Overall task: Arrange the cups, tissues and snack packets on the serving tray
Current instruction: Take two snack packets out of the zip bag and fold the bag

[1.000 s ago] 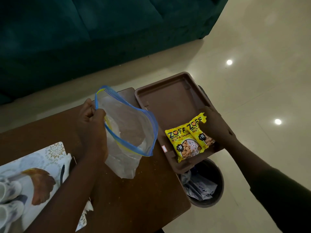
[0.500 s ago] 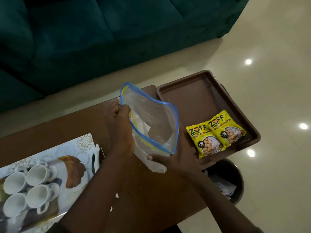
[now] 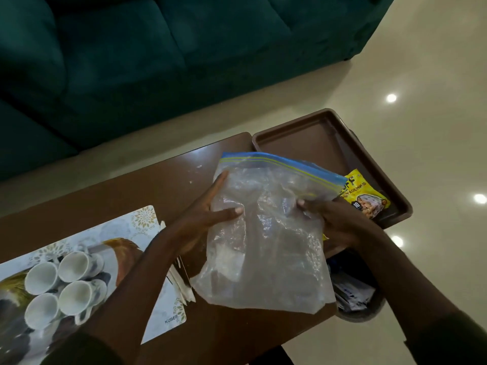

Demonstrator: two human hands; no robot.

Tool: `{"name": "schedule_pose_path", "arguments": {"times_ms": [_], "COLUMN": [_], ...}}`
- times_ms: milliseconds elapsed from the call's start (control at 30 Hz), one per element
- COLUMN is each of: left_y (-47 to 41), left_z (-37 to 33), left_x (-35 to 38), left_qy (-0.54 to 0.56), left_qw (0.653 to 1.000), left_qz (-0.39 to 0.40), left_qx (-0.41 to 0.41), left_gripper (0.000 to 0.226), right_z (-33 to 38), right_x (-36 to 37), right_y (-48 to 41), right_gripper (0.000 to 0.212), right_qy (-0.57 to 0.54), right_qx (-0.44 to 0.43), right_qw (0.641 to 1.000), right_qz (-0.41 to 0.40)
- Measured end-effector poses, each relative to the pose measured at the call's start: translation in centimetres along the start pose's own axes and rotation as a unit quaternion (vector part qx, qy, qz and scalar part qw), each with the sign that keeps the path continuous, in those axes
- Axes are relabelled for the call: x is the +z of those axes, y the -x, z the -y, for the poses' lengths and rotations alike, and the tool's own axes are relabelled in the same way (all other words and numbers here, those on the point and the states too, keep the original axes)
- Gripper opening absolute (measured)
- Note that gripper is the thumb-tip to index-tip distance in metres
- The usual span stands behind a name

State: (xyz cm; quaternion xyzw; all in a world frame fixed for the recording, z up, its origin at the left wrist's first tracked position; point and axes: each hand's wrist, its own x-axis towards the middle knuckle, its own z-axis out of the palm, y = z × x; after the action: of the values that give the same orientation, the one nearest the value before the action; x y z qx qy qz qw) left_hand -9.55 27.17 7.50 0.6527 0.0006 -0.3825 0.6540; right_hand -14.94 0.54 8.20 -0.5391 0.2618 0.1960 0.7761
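Observation:
Both hands hold a clear zip-lock bag (image 3: 266,246) with a blue and yellow seal above the brown table (image 3: 163,180). My left hand (image 3: 208,214) grips its left side, thumb pressed on the front. My right hand (image 3: 334,219) grips its right side. The bag looks empty and its seal lies flat. Behind it, a brown serving tray (image 3: 311,138) sits at the table's right end with a yellow snack packet (image 3: 366,196) partly hidden by the bag. Several white cups (image 3: 68,283) stand on a printed placemat (image 3: 145,219) at the left. Folded white tissues (image 3: 181,283) lie under my left forearm.
A dark bin (image 3: 358,299) holding paper scraps stands on the floor below the tray's near end. A teal sofa (image 3: 158,48) runs along the far side of the table. The shiny tiled floor (image 3: 421,101) spreads out to the right.
The bag's mouth, held wide open before, now lies flat. My right hand left the snack packets on the tray and took the bag's right side. The bag now covers part of the packets.

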Motion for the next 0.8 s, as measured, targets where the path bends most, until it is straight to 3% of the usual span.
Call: {"name": "schedule_pose_path", "arguments": {"times_ms": [67, 133, 267, 400, 500, 567, 667, 733, 800], "left_y": [0.1, 0.2, 0.4, 1.0, 1.4, 1.3, 1.1, 1.1, 1.0], "left_z": [0.9, 1.2, 0.9, 0.5, 0.0, -0.2, -0.4, -0.5, -0.5], "left_x": [0.2, 0.6, 0.7, -0.3, -0.4, -0.2, 0.0, -0.2, -0.5], "left_qy": [0.072, 0.115, 0.073, 0.057, -0.075, -0.102, -0.093, -0.107, -0.165], "left_qw": [0.997, 0.991, 0.988, 0.996, 0.991, 0.989, 0.99, 0.986, 0.975], "left_qz": [0.001, -0.06, -0.138, -0.019, 0.005, -0.039, -0.085, -0.116, -0.145], "left_qx": [-0.02, -0.006, 0.016, -0.073, -0.11, -0.095, -0.071, -0.052, -0.036], "left_gripper": [0.082, 0.072, 0.056, 0.075, 0.084, 0.08, 0.069, 0.062, 0.053], "right_z": [-0.1, -1.0, -3.9, -4.9, -3.9, -3.2, -2.3, -1.9, -1.3], "right_x": [0.6, 1.3, 1.6, 1.4, 2.0, 2.2, 1.9, 1.6, 1.1], "right_y": [-0.2, -0.3, 0.3, 0.9, 1.0, 1.2, 1.7, 1.6, 0.9], "right_gripper": [0.023, 0.032, 0.061, 0.044, 0.018, 0.039, 0.078, 0.08, 0.065], "right_qy": [-0.01, -0.034, 0.064, 0.185, 0.185, 0.183, 0.262, 0.347, 0.435], "right_qx": [-0.022, -0.048, -0.061, -0.172, -0.167, -0.104, -0.022, -0.02, -0.064], "right_qw": [1.0, 0.998, 0.986, 0.94, 0.956, 0.976, 0.964, 0.938, 0.894], "right_qz": [0.005, -0.03, -0.14, -0.229, -0.157, -0.057, 0.033, 0.001, -0.087]}}
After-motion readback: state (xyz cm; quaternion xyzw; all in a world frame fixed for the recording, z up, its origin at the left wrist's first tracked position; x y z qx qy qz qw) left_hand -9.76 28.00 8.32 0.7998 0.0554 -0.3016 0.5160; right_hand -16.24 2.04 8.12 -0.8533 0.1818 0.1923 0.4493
